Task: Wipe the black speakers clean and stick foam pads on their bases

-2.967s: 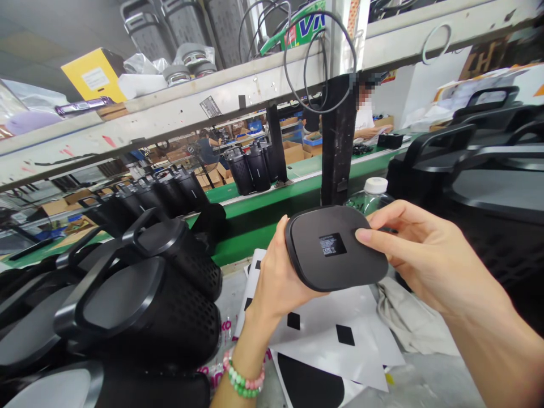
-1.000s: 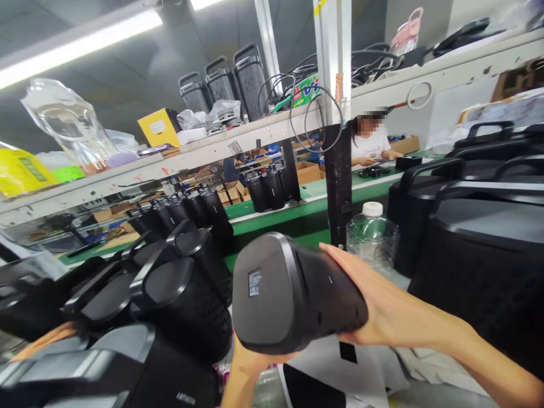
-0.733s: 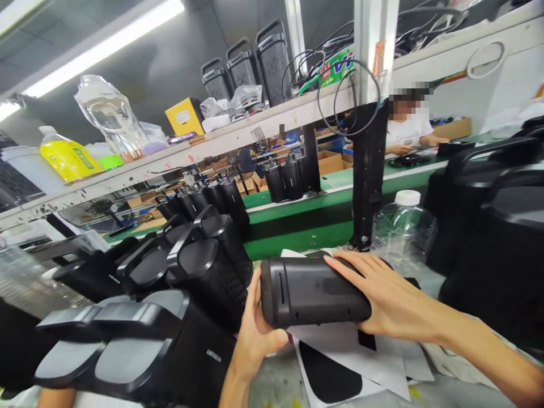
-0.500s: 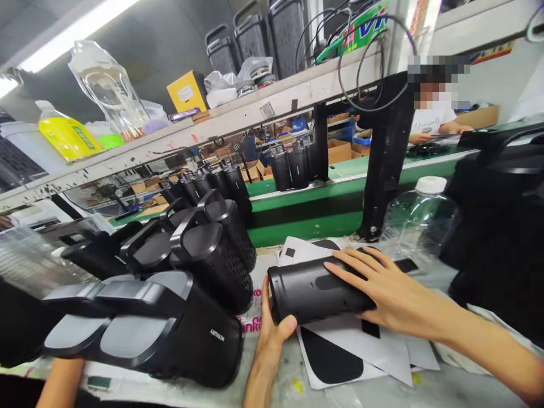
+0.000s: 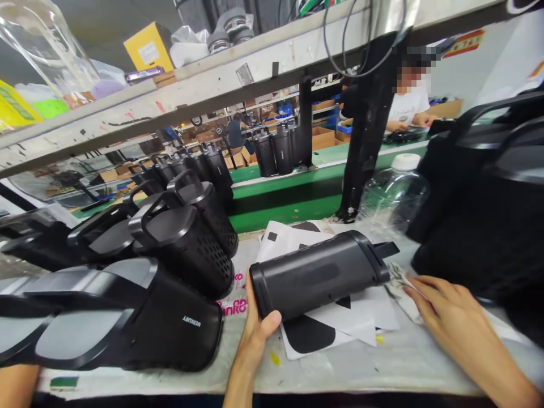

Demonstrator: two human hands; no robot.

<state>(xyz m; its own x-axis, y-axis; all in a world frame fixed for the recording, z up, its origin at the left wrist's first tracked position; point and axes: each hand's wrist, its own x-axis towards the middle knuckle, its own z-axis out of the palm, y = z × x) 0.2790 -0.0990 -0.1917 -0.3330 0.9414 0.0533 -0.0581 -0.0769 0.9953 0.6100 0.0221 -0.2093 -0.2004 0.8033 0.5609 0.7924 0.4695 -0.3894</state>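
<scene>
A black portable speaker lies on its side, its handle end pointing right. My left hand grips the left end, thumb in front and fingers behind. White sheets with black shapes lie beneath the speaker. To its right, my right hand is apart from it, fingers pinched on a crumpled whitish cloth. Several more black speakers stand at the left; the nearest bears the word MERKURY.
Behind the cloth stands a clear plastic bottle with a white cap. Large dark speakers crowd the right side. A shelf crosses above, with a yellow box. Another person's arm shows at bottom left; a co-worker sits beyond the green conveyor.
My right hand has left the speaker's surface, moved right and taken hold of the cloth. My left hand still holds the speaker's end. The view has shifted right and down.
</scene>
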